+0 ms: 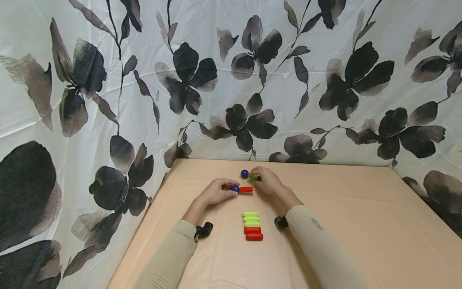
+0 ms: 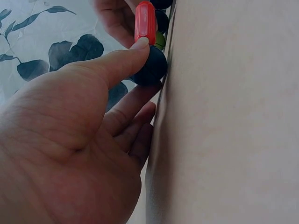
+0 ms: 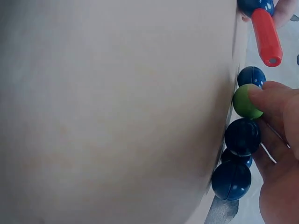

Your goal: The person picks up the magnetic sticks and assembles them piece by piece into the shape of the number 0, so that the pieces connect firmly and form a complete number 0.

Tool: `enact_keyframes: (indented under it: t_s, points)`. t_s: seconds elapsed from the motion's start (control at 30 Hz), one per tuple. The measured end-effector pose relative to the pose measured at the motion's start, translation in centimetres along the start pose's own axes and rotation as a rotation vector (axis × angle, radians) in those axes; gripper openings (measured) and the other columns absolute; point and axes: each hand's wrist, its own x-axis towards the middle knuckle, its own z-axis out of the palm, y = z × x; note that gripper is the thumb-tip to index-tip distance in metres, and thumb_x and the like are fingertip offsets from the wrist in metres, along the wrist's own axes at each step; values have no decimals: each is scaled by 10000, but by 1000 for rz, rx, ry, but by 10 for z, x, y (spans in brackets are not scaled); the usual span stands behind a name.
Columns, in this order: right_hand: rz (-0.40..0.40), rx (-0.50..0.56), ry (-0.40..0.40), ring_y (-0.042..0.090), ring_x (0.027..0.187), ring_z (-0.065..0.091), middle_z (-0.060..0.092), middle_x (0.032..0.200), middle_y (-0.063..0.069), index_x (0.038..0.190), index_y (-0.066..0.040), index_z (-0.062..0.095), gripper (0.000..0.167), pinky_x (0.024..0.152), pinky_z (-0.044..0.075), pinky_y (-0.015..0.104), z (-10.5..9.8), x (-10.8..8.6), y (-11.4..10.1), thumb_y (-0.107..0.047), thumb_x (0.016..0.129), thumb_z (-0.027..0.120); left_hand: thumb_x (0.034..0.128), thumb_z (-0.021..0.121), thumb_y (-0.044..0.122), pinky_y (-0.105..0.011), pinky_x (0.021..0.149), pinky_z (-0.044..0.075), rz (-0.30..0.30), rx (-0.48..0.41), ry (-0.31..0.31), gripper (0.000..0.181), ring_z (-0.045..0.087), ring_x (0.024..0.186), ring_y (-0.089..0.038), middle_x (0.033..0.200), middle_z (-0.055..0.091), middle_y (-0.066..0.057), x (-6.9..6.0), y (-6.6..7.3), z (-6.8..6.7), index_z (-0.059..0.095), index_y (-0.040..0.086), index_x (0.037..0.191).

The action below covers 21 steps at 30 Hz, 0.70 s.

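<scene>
My left hand (image 1: 216, 192) pinches a blue ball (image 1: 235, 188) between thumb and fingers, and a red rod (image 1: 246, 189) sticks out of that ball to the right. In the left wrist view the thumb lies where the red rod (image 2: 145, 23) meets the dark blue ball (image 2: 150, 67). My right hand (image 1: 268, 182) is just beyond, its thumb and fingers on a green ball (image 3: 247, 101) in the right wrist view. Several blue balls (image 3: 242, 136) stand close around the green one. How they touch one another is unclear.
Nearer the body, several short rods lie stacked in a column on the table (image 1: 346, 224): yellow-green rods (image 1: 251, 219) at the far end and two red rods (image 1: 254, 237) at the near end. A floral cloth (image 1: 216, 24) hangs behind the table's far edge.
</scene>
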Motion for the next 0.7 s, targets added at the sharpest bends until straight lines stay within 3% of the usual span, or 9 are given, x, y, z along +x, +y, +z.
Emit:
enact_keyframes:
  t_s: [0.7]
  points:
    - [-77,-118,74,283,1156,651,747,1205,78,1133,-91,778,217,1080,509,463,3,4,-2,-51,919,779,942,793,232,-311,860,467,22,5,1,355,591,967,-177,1118,743,7,0,0,-1,740,170,1287]
